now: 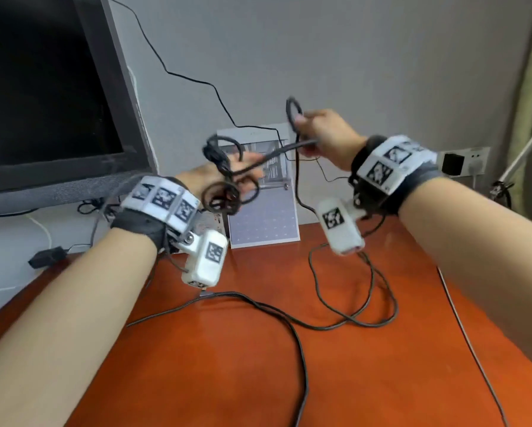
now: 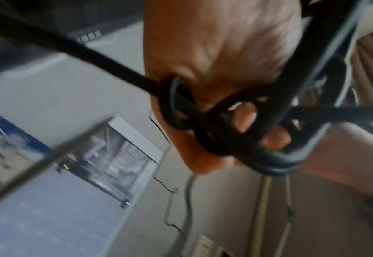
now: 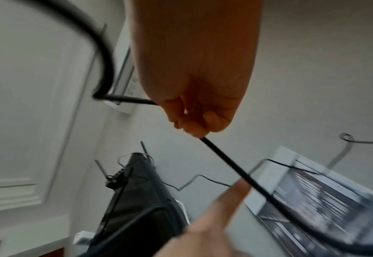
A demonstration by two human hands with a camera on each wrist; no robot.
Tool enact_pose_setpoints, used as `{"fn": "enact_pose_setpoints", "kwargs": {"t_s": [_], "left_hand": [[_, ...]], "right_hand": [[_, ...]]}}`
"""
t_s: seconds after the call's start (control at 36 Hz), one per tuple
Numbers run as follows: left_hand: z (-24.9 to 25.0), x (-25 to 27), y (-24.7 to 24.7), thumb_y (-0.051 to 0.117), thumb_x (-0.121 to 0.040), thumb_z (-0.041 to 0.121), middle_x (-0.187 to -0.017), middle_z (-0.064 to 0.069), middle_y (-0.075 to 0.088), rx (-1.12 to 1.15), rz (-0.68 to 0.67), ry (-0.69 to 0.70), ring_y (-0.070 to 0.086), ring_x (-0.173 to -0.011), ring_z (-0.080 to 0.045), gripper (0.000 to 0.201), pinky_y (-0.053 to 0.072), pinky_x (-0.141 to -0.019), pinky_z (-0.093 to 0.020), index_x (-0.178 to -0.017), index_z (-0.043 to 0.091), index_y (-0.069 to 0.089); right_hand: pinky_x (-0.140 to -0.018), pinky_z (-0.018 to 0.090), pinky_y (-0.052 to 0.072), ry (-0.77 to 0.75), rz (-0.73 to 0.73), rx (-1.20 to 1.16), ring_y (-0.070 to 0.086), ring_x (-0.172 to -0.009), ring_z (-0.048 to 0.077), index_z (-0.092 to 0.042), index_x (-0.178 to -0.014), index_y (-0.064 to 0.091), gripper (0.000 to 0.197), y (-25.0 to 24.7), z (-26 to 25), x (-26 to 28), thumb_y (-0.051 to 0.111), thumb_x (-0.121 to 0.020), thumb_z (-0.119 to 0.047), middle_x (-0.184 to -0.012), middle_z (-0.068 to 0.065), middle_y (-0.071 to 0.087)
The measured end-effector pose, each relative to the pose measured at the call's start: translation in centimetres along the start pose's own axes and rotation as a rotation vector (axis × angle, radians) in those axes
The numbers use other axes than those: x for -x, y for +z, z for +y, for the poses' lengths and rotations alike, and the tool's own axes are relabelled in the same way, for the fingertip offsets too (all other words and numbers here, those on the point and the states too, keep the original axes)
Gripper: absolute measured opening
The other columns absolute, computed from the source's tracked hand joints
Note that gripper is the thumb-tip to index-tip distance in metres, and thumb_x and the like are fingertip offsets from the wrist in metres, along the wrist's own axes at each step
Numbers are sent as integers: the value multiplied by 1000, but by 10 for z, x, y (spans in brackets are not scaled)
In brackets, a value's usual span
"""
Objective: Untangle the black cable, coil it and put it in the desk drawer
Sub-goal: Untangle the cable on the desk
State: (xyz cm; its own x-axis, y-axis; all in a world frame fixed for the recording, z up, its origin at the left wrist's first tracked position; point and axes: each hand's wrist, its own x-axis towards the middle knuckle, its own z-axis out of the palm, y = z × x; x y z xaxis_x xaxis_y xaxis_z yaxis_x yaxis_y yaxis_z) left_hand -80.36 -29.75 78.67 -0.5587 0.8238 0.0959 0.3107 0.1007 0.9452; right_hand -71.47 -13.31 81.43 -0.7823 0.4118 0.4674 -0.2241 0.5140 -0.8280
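Above the orange table [image 1: 366, 380], you were untangling: your left hand [image 1: 215, 177] gripped the knotted black cable [image 1: 224, 192], your right hand [image 1: 323, 134] pinched a strand taut; next, probably feed that strand through the loops.

Arms: bare to the wrist, no sleeves in view.
Left wrist band [image 1: 158, 204]: dark strap under white panels printed with black-and-white square markers.
Left wrist camera [image 1: 204, 261]: white box, one square marker, metal screw at its mount.
Right wrist band [image 1: 391, 166]: same dark strap and marker panels.
Right wrist camera [image 1: 340, 224]: white, marker on top.
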Motion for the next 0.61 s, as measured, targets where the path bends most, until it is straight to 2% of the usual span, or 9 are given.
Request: {"fn": "enact_pose_setpoints", "kwargs": {"t_s": [0.08,0.14,0.19,0.31,0.39,0.47,0.53,0.56,0.61], "left_hand": [[8,-19,32,53,-96,26,-54,8,60,-277,63,-46,53,-36,1,13,39,-34,-12,-83,25,51],[16,-29,39,54,-95,31,-52,9,61,-270,123,-2,57,-41,2,19,44,-38,-11,-77,23,51],[24,-36,42,53,-95,32,-58,9,62,-116,105,-20,60,-51,-3,19,45,-41,-13,-81,19,55],[49,-37,47,35,-98,13,-41,9,39,311,0,43,34,-34,-3,32,24,-36,-15,-66,18,34],[63,-37,43,34,-98,15,-44,8,42,416,-36,150,29,-32,-4,32,33,-42,-18,-66,19,32],[80,-37,38,39,-92,19,-44,8,45,513,-35,200,27,-29,-6,25,30,-46,-18,-68,18,32],[92,-34,39,35,-94,19,-41,8,44,492,-59,259,28,-27,-6,32,29,-45,-17,-62,17,39],[97,-35,40,30,-97,18,-40,8,43,507,-79,289,29,-27,-6,45,30,-45,-17,-53,18,43],[106,-35,37,27,-99,17,-39,8,42,500,-65,347,28,-26,-5,63,34,-42,-15,-38,19,45]], "right_hand": [[-42,20,30,-54,13,-127,40,-34,7,-12,-67,46,30,-12,-39,-2,42,-96,-6,-50,2,42],[-42,19,25,-100,4,-129,39,-37,8,-14,-68,48,29,-19,-56,0,44,-97,-9,-44,-5,42],[-44,21,23,-131,3,-109,38,-42,9,-15,-71,50,28,-29,-64,3,44,-98,-13,-51,-4,43],[-48,21,30,-72,89,-150,44,-49,10,-14,-96,54,16,-52,-44,11,40,-96,-6,-70,0,56],[-67,24,42,176,69,44,55,-85,13,-12,-133,44,47,-60,6,22,46,-88,-1,-108,4,61],[-92,28,38,313,-225,211,46,-123,17,-18,-143,36,63,-50,54,44,53,-85,-3,-139,2,48],[-98,24,37,308,-395,324,49,-121,17,-17,-136,46,51,-40,77,57,56,-87,-6,-135,2,52],[-95,22,41,295,-438,375,55,-112,17,-16,-128,54,40,-36,86,62,57,-89,-9,-128,3,57],[-72,15,47,316,-486,502,59,-85,15,-13,-111,65,21,-34,99,71,57,-93,-21,-100,2,65]]}}
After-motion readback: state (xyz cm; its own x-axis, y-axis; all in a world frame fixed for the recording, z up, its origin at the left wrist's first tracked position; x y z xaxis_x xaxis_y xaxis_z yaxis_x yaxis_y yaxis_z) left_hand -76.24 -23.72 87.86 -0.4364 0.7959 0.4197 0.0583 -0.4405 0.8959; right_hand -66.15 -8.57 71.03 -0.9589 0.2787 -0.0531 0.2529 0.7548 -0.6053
